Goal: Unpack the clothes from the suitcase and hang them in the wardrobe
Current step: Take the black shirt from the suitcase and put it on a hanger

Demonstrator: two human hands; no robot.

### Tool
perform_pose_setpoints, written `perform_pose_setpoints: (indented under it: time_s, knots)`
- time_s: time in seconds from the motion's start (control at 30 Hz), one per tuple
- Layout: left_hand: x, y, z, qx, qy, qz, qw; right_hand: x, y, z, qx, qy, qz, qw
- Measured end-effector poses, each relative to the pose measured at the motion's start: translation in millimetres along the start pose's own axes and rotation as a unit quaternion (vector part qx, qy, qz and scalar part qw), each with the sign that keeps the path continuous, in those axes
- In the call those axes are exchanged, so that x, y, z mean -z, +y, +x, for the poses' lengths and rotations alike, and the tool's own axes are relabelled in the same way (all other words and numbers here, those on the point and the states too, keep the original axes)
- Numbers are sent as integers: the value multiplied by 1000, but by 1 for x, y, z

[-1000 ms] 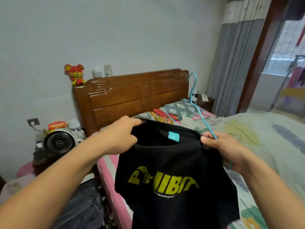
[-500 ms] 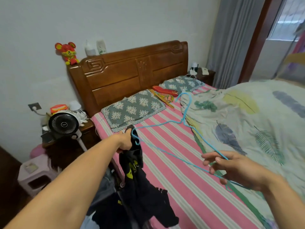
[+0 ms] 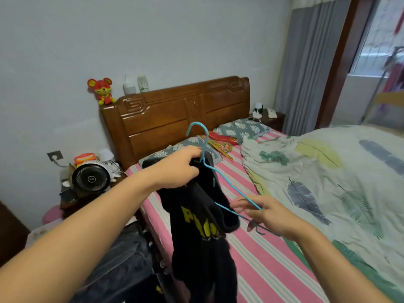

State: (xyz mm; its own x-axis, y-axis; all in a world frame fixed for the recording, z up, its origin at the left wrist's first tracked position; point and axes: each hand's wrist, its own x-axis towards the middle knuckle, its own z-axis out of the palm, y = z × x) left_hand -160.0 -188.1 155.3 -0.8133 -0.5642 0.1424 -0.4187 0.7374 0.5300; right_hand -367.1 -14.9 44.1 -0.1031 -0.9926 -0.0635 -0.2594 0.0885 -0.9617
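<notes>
left hand (image 3: 181, 169) grips black t-shirt (image 3: 196, 219) — right hand (image 3: 269, 215) holds blue hanger (image 3: 209, 169) (over bed)

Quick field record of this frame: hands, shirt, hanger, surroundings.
left hand: grips the black T-shirt at its top, by the hanger's neck
right hand: pinches the blue hanger at its lower end
shirt state: hangs bunched over the bed edge, yellow print partly visible
hanger hook: points up
bed: pink striped sheet, quilt at right
nightstand: fan
</notes>
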Motion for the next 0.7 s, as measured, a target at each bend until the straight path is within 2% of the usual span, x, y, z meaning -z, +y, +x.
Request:
perform_pose_setpoints:
  time_s: [0.07, 0.13, 0.27, 0.33, 0.43, 0.47, 0.53, 0.6, 0.63, 0.67, 0.7]
  knots:
    - [26, 10, -5, -64, 103, 32, 992, 7, -17, -3, 47, 12, 48, 998]
    - [43, 14, -10, -118, 194, 94, 969, 11, -35, -10, 93, 13, 108, 990]
    - [64, 27, -3, -133, 189, 216, 949, 10, -52, -20, 154, -14, 170, 973]
    - [77, 40, 1, -172, 208, 279, 922, 1, -61, -24, 164, -82, 201, 962]
    - [88, 53, -5, -277, 142, 274, 910, -13, -67, -20, 127, -203, 226, 944]
    - [90, 53, -10, -300, 121, 288, 901, -16, -67, -15, 108, -211, 195, 952]
    - [92, 46, -21, -324, 105, 357, 870, -17, -64, -2, 64, -168, 82, 980]
    - [100, 26, -32, -308, 101, 386, 864, -10, -54, 8, 5, -111, -69, 991]
    - [107, 10, -39, -283, 115, 373, 876, 1, -40, 10, -15, -87, -161, 983]
    - [116, -5, -48, -237, 147, 338, 899, 17, -23, 9, -28, -79, -291, 953]
    - [128, -22, -57, -178, 199, 282, 922, 34, -2, 5, -50, -90, -423, 900]
